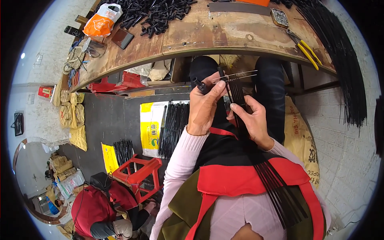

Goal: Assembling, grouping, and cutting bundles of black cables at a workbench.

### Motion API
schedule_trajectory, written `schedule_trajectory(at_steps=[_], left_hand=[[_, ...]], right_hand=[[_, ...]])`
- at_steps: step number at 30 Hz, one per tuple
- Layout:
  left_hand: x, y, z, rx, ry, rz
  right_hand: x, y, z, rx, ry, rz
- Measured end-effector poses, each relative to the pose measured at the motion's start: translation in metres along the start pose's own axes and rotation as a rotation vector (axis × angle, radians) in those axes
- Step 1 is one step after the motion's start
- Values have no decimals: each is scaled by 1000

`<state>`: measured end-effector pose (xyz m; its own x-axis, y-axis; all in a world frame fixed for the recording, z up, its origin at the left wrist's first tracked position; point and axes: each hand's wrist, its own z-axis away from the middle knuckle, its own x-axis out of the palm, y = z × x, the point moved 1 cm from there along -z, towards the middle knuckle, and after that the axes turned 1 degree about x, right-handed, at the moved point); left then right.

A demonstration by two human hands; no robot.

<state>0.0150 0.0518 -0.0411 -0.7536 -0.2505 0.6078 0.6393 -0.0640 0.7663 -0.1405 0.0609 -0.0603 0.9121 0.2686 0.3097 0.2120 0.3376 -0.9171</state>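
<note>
Looks only partway done: the left hand (202, 108) is gripping a black tube (201, 85), the right hand (255, 119) pinching black strips (265, 169), both in front of the desk (192, 38). Loose tubes (164, 14) are covering its back, spare strips (345, 64) hanging off its right end. Can't tell what the left hand is hiding.

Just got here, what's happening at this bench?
A person at the workbench is handling thin black rods over their lap. The left hand holds a short black tubular piece near the rods' upper ends, where thin metal wires stick out. The right hand pinches the rods lower down. Their other ends fan out across the red-trimmed apron. Yellow-handled pliers lie on the bench, unheld.
</note>
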Motion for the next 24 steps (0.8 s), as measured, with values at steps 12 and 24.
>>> schedule_trajectory(at_steps=[12, 24], left_hand=[[-2, -3, -5, -33, -26, 0], [-1, -4, -5, 8, -39, -23]], right_hand=[[-7, -24, -21, 5, -76, 30], [-4, -29, -20, 38, -95, 3]])
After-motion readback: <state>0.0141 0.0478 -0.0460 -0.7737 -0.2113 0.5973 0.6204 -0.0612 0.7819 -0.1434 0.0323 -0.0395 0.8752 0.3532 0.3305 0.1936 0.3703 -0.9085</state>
